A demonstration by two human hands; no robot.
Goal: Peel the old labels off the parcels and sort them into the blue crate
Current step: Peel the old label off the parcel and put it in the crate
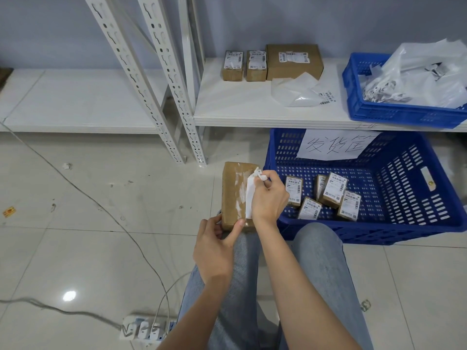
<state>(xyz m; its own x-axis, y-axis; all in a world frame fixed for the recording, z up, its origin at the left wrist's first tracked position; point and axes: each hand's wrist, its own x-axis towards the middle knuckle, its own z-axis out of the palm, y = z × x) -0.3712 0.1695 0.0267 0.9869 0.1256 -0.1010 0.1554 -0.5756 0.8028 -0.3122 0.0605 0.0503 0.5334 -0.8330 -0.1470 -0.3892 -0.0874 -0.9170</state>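
A brown cardboard parcel (233, 195) rests on my left knee, its top streaked with white label residue. My left hand (217, 246) grips its near end, thumb on top. My right hand (269, 198) pinches the half-peeled white label (250, 195), which is lifted along the parcel's right side. Right of the parcel, the blue crate (409, 198) on the floor carries a handwritten paper sign and holds several small labelled parcels (334, 189).
On the white shelf (227, 104) stand three more labelled parcels (294, 61) and a clear plastic bag (298, 90). A second blue crate (358, 97) there holds plastic bags and torn labels. Rack uprights (161, 79), a cable and a power strip (145, 329) lie to the left.
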